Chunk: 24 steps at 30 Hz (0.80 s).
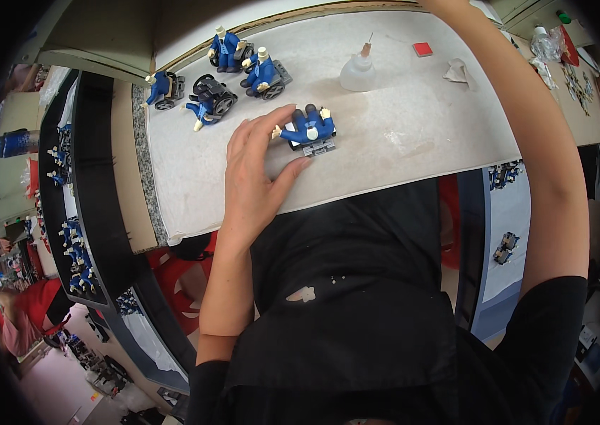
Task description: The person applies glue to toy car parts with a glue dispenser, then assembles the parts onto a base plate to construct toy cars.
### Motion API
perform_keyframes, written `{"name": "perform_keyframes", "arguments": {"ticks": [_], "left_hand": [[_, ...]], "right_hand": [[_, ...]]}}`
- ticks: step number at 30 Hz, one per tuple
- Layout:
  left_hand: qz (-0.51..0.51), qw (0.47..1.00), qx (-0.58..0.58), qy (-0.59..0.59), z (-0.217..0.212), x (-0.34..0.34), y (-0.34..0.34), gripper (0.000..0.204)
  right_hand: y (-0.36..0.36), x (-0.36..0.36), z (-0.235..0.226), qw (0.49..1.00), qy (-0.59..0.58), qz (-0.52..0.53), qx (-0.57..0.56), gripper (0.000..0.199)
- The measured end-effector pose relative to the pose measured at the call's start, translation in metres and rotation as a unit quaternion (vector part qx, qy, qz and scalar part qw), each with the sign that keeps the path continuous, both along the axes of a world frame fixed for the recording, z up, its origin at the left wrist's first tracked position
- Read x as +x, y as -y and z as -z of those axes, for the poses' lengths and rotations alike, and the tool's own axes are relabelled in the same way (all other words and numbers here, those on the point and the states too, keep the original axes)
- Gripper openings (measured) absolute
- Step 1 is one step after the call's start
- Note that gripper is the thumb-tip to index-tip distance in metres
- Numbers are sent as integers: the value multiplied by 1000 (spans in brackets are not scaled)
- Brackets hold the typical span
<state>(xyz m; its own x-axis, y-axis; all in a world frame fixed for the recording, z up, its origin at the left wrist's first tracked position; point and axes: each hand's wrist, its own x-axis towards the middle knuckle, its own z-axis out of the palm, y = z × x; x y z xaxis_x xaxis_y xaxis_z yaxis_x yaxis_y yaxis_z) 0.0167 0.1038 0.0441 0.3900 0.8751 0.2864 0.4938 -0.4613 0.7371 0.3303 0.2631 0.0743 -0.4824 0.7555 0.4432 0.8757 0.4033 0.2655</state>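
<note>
"Looking at the head view, where do you find the left hand [250,173]?"

"Above the bench [413,145], in past its near edge, curved round the left side of a blue-suited figure [312,132] that sits midway between the near and far edges."

"How open are its fingers [273,118]?"

"Widely parted: they arch past the figure's far side, the thumb [288,174] is just beside its grey base [317,148]. Whether they touch, I cannot tell."

"And the right hand?"

"Its forearm [519,106] crosses the bench's right edge; the fingers lie outside the picture, so I cannot tell their state."

"What else?"

"Four similar figures [261,74] toward the far left corner, a needle-tipped bottle [359,74] and a red square [422,49] toward the far edge"
</note>
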Motion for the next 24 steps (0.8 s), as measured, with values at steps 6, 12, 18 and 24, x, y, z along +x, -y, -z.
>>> {"name": "perform_keyframes", "arguments": {"ticks": [6, 12, 18, 24], "left_hand": [[0, 1000, 12, -6, 0, -3, 3, 55], [13, 999, 32, -40, 1, -7, 3, 58], [26, 998, 50, -36, 1, -7, 0, 58], [16, 997, 69, -19, 5, -9, 0, 57]], "right_hand": [[56, 10, -14, 950, -308, 17, -45, 20], [149, -3, -19, 936, -346, 16, -68, 22], [212, -83, -9, 824, -539, 3, -174, 24], [203, -123, -4, 895, -409, -121, -127, 17]]}}
